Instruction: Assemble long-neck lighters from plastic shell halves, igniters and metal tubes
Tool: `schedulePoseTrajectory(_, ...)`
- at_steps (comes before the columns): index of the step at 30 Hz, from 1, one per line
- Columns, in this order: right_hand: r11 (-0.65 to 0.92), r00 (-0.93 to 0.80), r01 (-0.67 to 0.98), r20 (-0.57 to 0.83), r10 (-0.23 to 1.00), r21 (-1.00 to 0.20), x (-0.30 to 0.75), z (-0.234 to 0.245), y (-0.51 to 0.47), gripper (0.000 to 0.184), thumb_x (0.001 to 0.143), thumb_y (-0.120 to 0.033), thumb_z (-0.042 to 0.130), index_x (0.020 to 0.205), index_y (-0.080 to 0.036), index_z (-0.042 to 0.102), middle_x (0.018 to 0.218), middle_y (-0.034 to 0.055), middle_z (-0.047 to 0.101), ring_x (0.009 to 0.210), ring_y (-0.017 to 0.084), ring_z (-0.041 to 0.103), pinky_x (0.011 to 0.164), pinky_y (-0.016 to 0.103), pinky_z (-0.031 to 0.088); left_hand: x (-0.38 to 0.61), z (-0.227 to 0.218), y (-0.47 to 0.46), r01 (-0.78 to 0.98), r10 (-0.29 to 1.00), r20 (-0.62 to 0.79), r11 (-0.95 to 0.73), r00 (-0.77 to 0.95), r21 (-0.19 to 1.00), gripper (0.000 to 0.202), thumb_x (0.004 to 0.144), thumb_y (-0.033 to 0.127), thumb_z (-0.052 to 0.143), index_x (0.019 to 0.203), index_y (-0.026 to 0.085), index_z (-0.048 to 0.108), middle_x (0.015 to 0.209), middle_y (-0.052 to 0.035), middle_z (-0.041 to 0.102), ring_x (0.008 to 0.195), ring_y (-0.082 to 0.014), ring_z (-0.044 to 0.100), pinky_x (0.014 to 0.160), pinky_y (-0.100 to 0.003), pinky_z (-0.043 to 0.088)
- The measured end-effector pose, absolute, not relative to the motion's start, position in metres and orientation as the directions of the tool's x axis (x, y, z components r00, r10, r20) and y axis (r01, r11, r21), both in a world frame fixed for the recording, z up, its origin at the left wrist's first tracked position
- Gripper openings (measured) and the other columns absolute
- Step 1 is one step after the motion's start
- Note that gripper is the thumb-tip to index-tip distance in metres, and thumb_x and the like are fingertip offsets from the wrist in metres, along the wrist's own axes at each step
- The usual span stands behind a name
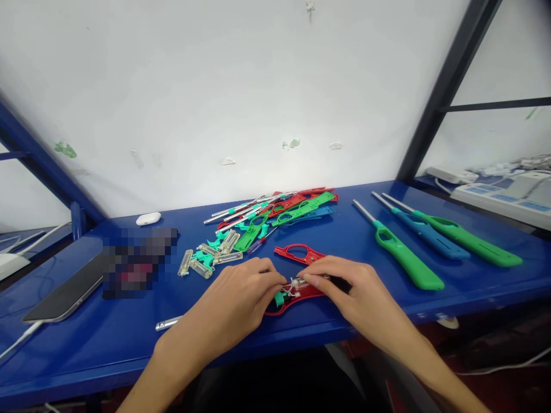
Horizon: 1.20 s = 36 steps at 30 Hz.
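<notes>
A red lighter shell half lies near the table's front edge, with a teal trigger and thin white wires in it. My right hand pinches a clear fuel tank over this shell; its far end is hidden by my fingers. My left hand is closed at the shell's left part, fingertips together beside the tank's end; what they grip is too small to make out. A metal lighter tube sticks out left from under my left wrist. Just behind my hands lies another red shell half.
Several clear fuel tanks and teal triggers lie left of centre. Behind them is a pile of metal tubes and green shell halves. Assembled lighters lie right. A laptop-like dark slab and white case are left.
</notes>
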State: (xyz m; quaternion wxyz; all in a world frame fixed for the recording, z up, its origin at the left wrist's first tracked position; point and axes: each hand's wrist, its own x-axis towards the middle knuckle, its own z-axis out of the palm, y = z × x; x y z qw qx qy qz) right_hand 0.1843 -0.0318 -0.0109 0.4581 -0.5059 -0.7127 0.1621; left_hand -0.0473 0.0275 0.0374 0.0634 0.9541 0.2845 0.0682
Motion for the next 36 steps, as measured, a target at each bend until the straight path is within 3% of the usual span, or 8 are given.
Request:
schedulePoseTrajectory(13, 0.444, -0.096, 0.554, 0.476, 0.874, -0.704, 0.1843, -0.0105, -0.0319, 0.019, 0.104, -0.023, 0.063, 0.100, -0.029, 0.080, 0.104, -0.0027, 0.083, 0.098, 0.018, 0.076, 0.093, 0.028, 0.055, -0.0469, 0.0387, 0.0263, 0.542, 0.560, 0.084, -0.823, 0.824, 0.170, 0.031, 0.107, 0.013, 0.050, 0.119, 0.025, 0.077, 0.108, -0.0044, 0.072, 0.097, -0.0232, 0.070, 0.086, -0.036, 0.055)
schedulePoseTrajectory(19, 0.454, -0.053, 0.502, 0.498, 0.866, -0.736, 0.1839, -0.0087, -0.0343, 0.019, 0.103, -0.022, 0.065, 0.097, -0.029, 0.081, 0.102, -0.0029, 0.082, 0.096, 0.016, 0.075, 0.092, 0.025, 0.055, -0.0462, 0.0382, 0.0253, 0.531, 0.591, 0.149, -0.790, 0.793, 0.306, 0.024, 0.108, 0.019, 0.053, 0.116, 0.028, 0.074, 0.117, -0.0017, 0.069, 0.105, -0.0217, 0.067, 0.091, -0.036, 0.051)
schedulePoseTrajectory(28, 0.497, -0.006, 0.488, 0.567, 0.824, -0.718, 0.1833, -0.0110, -0.0365, 0.019, 0.101, -0.019, 0.067, 0.101, -0.029, 0.083, 0.105, -0.0026, 0.082, 0.099, 0.015, 0.076, 0.093, 0.024, 0.056, -0.0450, 0.0386, 0.0216, 0.495, 0.599, 0.155, -0.759, 0.786, 0.422, 0.012, 0.106, 0.020, 0.058, 0.106, 0.025, 0.068, 0.111, 0.0002, 0.067, 0.106, -0.0204, 0.064, 0.091, -0.035, 0.048)
schedulePoseTrajectory(36, 0.478, 0.008, 0.515, 0.562, 0.827, -0.711, 0.1825, -0.0119, -0.0359, 0.019, 0.102, -0.019, 0.066, 0.101, -0.028, 0.082, 0.105, -0.0005, 0.082, 0.099, 0.018, 0.076, 0.093, 0.027, 0.057, -0.0411, 0.0356, 0.0259, 0.500, 0.588, 0.151, -0.776, 0.795, 0.384, 0.012, 0.106, 0.019, 0.058, 0.102, 0.023, 0.068, 0.111, -0.0005, 0.067, 0.104, -0.0213, 0.063, 0.086, -0.034, 0.049)
